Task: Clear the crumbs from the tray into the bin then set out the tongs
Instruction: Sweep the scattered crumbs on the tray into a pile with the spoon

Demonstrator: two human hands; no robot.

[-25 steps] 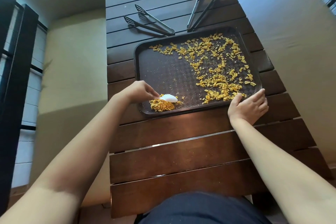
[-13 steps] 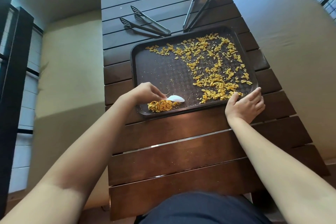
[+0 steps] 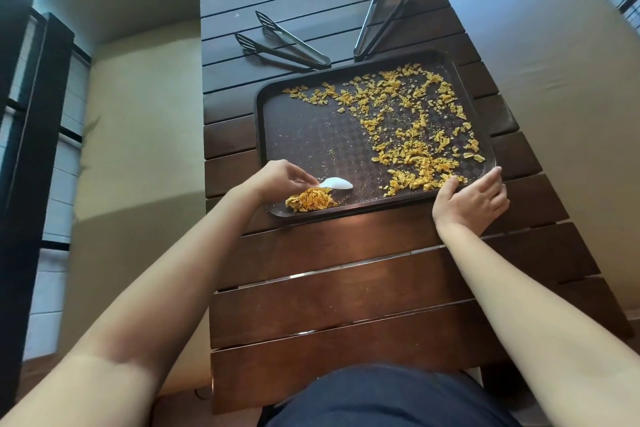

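A dark slatted wooden table (image 3: 346,288) between beige cushioned benches (image 3: 138,149) bears a brown tray (image 3: 311,135) strewn with yellow crumbs (image 3: 412,135). The left hand (image 3: 277,178) pinches a white spoon (image 3: 336,183) beside a heaped pile (image 3: 310,199); the right hand (image 3: 471,199) grips the tray's near corner. Two black tongs (image 3: 287,43) lie beyond the tray.

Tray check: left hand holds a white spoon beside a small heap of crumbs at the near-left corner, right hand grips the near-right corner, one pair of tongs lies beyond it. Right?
Not quite. The head view shows two pairs beyond the tray: left tongs and right tongs. The rest holds: left hand with spoon by the heap, right hand on the near-right corner.
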